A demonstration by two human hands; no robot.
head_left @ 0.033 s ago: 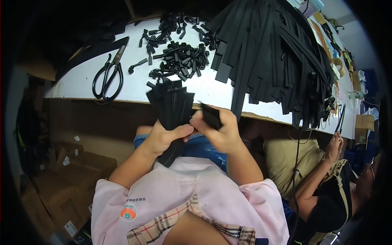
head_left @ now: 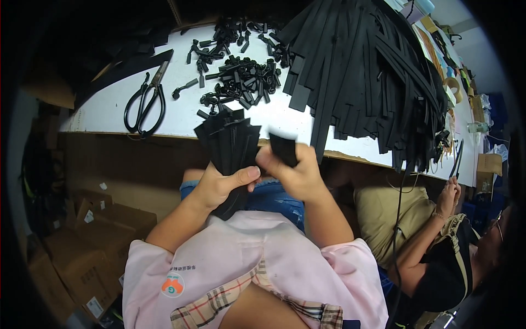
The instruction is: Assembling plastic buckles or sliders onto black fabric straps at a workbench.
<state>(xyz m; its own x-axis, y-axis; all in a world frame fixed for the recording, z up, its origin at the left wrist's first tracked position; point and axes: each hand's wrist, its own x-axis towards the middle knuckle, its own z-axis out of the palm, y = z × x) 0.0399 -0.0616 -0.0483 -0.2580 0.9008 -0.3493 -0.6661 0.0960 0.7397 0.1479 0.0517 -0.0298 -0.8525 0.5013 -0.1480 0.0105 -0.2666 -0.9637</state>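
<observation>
Wrapped round a thick bundle of black strips (head_left: 229, 143), my left hand (head_left: 219, 183) is closed in front of the table edge. The strips fan out above it and their lower ends show below. Close beside it on the right, my right hand (head_left: 296, 172) is closed on a short black strip piece (head_left: 282, 148), slightly blurred, with a pale smear at its top. The fingertips of the two hands are apart by a small gap. Just beyond the bundle lies a heap of small black zipper-pull-like pieces (head_left: 246, 77), looped at one end.
On the white table (head_left: 104, 112), black-handled scissors (head_left: 145, 104) lie at left. A large pile of long black strips (head_left: 356, 71) hangs over the table edge at right. Another person (head_left: 438, 252) sits there, with a dark tool in hand. Cardboard boxes (head_left: 82, 247) stand at lower left.
My right hand has drawn slightly away from the bundle, and the black piece in it now points more upright. My left hand stays nearly where it was.
</observation>
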